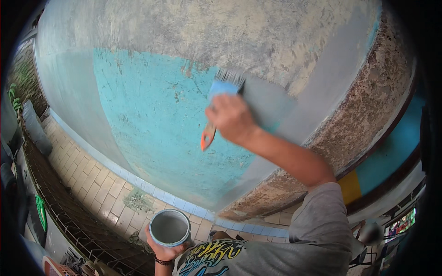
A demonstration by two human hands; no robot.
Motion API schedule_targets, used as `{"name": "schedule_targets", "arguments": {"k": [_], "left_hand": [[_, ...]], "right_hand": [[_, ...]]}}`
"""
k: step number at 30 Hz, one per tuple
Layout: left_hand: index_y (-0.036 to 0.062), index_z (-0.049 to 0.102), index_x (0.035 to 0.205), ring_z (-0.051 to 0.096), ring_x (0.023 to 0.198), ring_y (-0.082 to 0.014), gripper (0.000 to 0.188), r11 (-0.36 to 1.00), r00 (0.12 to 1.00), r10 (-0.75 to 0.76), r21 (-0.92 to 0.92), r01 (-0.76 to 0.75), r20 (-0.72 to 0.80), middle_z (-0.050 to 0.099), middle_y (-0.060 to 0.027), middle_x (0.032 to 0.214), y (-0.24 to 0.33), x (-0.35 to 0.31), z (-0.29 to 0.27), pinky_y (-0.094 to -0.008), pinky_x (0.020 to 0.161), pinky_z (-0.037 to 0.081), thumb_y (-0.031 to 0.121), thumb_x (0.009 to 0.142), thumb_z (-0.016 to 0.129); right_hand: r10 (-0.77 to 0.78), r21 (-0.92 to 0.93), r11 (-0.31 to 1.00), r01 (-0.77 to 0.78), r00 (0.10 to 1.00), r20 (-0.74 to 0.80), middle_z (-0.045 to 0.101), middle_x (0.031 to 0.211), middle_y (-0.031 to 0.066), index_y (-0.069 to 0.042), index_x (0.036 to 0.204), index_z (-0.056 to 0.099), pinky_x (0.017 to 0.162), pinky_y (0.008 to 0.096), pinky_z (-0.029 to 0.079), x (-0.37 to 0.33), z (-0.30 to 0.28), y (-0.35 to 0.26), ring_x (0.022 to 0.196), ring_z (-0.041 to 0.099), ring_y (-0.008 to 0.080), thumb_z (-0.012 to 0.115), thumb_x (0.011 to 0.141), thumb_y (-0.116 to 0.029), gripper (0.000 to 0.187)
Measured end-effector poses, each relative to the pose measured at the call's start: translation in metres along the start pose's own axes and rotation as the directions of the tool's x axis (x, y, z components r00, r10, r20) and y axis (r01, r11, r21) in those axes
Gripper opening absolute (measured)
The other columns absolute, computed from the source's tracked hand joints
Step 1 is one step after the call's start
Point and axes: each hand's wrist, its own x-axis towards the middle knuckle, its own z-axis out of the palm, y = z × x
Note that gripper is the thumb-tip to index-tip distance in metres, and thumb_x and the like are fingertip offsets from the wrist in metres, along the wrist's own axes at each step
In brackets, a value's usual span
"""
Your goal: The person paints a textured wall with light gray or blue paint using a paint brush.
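A wide paintbrush, slightly blurred, has dark bristles, a blue band and a brownish handle with a holed orange end; it slants with bristles up and handle down to the left, at the border of turquoise and darker grey on the wall. That wall is scuffed turquoise in the middle, mottled grey above and smoother grey at both sides. The round pot stands open-side up near the wall's foot, grey inside.
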Motion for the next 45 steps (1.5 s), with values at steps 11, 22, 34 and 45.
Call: {"name": "schedule_targets", "arguments": {"k": [11,22,34,45], "left_hand": [[-0.0010,0.028,0.130,0.060,0.104,-0.0240,0.118,0.998,0.997,-0.025,-0.066,0.020,-0.072,0.057,-0.0147,0.116,0.010,-0.003,-0.003,-0.0376,0.089,0.050,0.030,0.041,0.098],[-0.0011,0.030,0.128,0.060,0.103,-0.0234,0.115,0.999,0.994,-0.009,-0.035,0.006,-0.108,0.057,-0.0140,0.115,0.007,-0.005,-0.008,-0.0369,0.088,0.050,0.033,0.042,0.098],[0.0000,0.031,0.128,0.059,0.104,-0.0234,0.114,1.000,0.988,-0.009,0.002,0.009,-0.155,0.056,-0.0139,0.117,0.004,-0.012,-0.012,-0.0370,0.089,0.049,0.037,0.043,0.097],[-0.0015,0.027,0.130,0.059,0.103,-0.0237,0.117,0.999,0.987,-0.014,-0.047,0.007,-0.162,0.057,-0.0150,0.115,-0.002,-0.019,-0.015,-0.0377,0.089,0.049,0.035,0.044,0.097]], "right_hand": [[0.061,-0.026,0.998,-0.063,0.994,-0.087,0.050,0.079,0.0077,-0.010,0.064,0.056,0.064,0.0331,0.039,0.023,-0.005,0.002,0.077,0.050,0.0227,0.061,0.066,-0.011,0.005],[0.022,-0.040,0.999,-0.025,0.998,-0.057,0.051,0.078,0.0072,-0.009,0.068,0.057,0.063,0.0337,0.040,0.046,-0.006,0.007,0.075,0.050,0.0226,0.060,0.066,-0.008,0.004],[0.047,-0.023,0.999,-0.048,0.997,-0.053,0.049,0.075,0.0075,-0.009,0.072,0.059,0.064,0.0333,0.041,0.047,0.004,-0.003,0.078,0.052,0.0255,0.061,0.065,-0.007,0.008],[0.176,0.339,0.923,-0.184,0.983,0.054,0.054,0.076,0.0075,-0.014,0.083,0.068,0.064,0.0395,0.049,0.083,0.009,0.029,0.077,0.058,0.0276,0.068,0.074,-0.010,0.010]]}}
